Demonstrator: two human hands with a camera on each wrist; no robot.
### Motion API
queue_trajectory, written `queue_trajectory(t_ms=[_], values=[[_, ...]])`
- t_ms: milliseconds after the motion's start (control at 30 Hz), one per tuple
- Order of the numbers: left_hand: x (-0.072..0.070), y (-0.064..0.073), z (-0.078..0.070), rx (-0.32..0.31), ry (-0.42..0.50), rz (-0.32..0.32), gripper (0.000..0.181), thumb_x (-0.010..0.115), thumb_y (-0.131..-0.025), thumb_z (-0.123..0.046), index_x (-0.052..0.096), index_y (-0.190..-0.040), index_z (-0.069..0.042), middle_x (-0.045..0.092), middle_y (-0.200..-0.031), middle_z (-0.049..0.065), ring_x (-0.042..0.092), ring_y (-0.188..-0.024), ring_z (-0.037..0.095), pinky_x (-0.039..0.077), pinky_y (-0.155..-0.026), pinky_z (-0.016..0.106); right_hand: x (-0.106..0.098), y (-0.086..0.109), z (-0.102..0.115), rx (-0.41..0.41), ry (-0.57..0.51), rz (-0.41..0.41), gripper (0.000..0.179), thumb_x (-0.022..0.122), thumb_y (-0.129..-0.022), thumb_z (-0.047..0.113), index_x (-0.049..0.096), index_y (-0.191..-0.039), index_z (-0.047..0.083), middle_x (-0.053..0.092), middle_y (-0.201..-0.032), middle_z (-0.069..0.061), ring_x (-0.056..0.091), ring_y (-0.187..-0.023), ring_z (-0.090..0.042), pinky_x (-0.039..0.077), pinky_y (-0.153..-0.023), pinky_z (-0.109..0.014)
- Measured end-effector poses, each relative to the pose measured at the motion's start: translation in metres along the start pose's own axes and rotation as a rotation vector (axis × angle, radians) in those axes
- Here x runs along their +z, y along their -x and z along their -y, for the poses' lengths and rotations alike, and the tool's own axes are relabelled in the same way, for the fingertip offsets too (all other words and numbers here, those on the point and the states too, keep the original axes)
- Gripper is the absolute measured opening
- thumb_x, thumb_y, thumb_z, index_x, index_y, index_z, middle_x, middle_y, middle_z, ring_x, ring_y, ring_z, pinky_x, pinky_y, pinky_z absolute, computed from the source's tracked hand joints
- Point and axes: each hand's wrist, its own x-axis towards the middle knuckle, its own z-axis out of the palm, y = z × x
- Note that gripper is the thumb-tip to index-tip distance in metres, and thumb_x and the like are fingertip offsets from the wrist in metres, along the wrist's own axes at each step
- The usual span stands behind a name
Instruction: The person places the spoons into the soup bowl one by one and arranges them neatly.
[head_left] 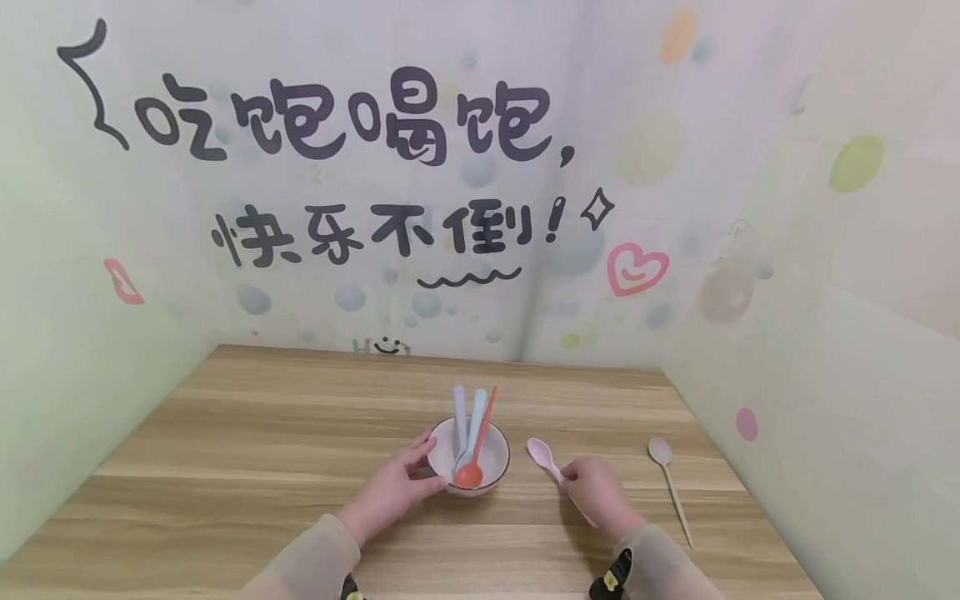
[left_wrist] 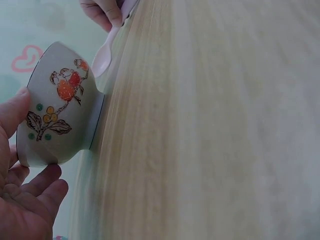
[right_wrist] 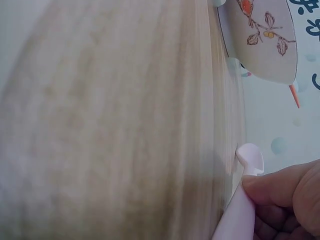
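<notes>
My left hand [head_left: 393, 490] holds the side of a white bowl [head_left: 495, 452], thumb near the rim and fingers around the wall. A painted fruit branch decorates the bowl's outside in the left wrist view. Three spoons lean inside it: a lavender spoon [head_left: 460, 417], a light blue spoon [head_left: 477, 411] and an orange-red spoon [head_left: 469, 475], the last with its bowl end down at the near side. To the right, my right hand [head_left: 600, 493] pinches a pink spoon [head_left: 539, 452] by its handle, low over the table. Its scoop points toward the far left.
A beige spoon [head_left: 661, 452] with a thin handle lies on the wooden table [head_left: 300, 400], right of my right hand. Behind the table stands a printed wall [head_left: 450, 183] with dark lettering; pale walls close off both sides.
</notes>
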Motion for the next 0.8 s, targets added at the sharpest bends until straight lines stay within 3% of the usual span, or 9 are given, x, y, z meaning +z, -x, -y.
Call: queue_trajectory(t_ms=[367,800], values=[[0.000,0.001,-0.002,-0.011,-0.005,-0.005,0.074,0.078,-0.082,-0.028,0.044,-0.142,-0.001,0.029,-0.156,0.008,0.050,-0.125,0.028,0.042,-0.103,0.042,-0.002,-0.002,-0.010,0.010,-0.035,0.019,0.009,0.069,-0.082,0.007,0.075,-0.088,0.004,0.070,-0.084,-0.004,0.056,-0.070,-0.012,0.048,-0.061,-0.029],[0.000,0.000,-0.001,-0.011,0.006,0.001,0.072,0.077,-0.083,-0.025,0.044,-0.142,-0.001,0.028,-0.156,0.009,0.050,-0.126,0.029,0.042,-0.103,0.043,0.000,-0.002,-0.018,0.074,-0.098,-0.010,0.016,0.068,-0.086,0.009,0.074,-0.100,0.005,0.069,-0.091,-0.003,0.059,-0.079,-0.015,0.051,-0.070,-0.035]])
